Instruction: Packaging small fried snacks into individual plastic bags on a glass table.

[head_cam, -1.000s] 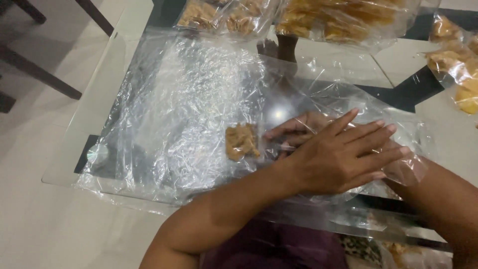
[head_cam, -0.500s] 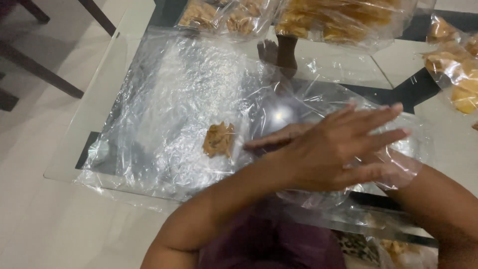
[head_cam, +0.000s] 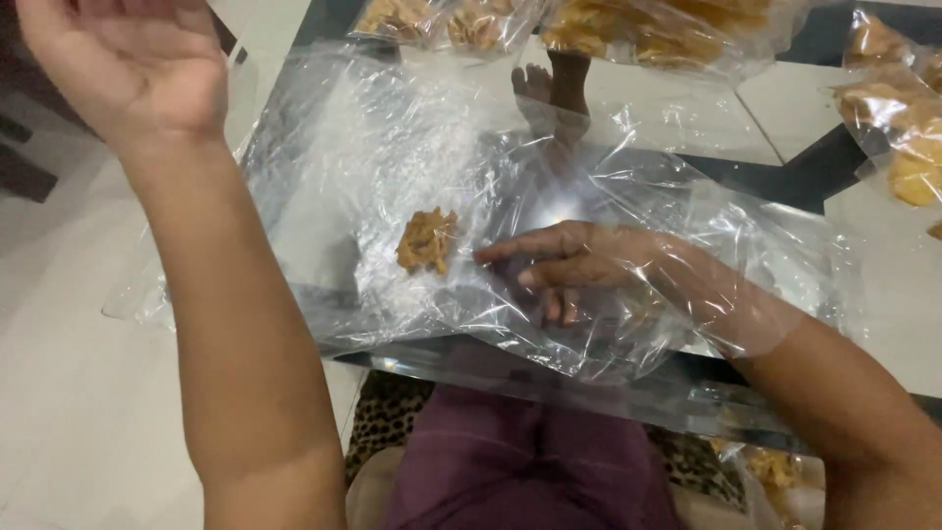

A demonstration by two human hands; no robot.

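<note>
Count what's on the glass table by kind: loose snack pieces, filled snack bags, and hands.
Loose brown snack piece, inside the clear plastic bag: 1
Filled snack bags: 3, at top left, top centre, right edge
Hands: 2, left hand, right hand
Total: 6

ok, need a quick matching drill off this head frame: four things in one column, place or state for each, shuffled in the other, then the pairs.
Things:
1. left hand
2. right hand
3. brown snack piece
4. filled snack bags

Places or states:
A. along the far edge of the glass table
B. inside the clear plastic bag, fingers extended
C. raised at upper left, holding nothing
D. lying in the bag just beyond the fingertips

Pairs: 1-C, 2-B, 3-D, 4-A
</note>
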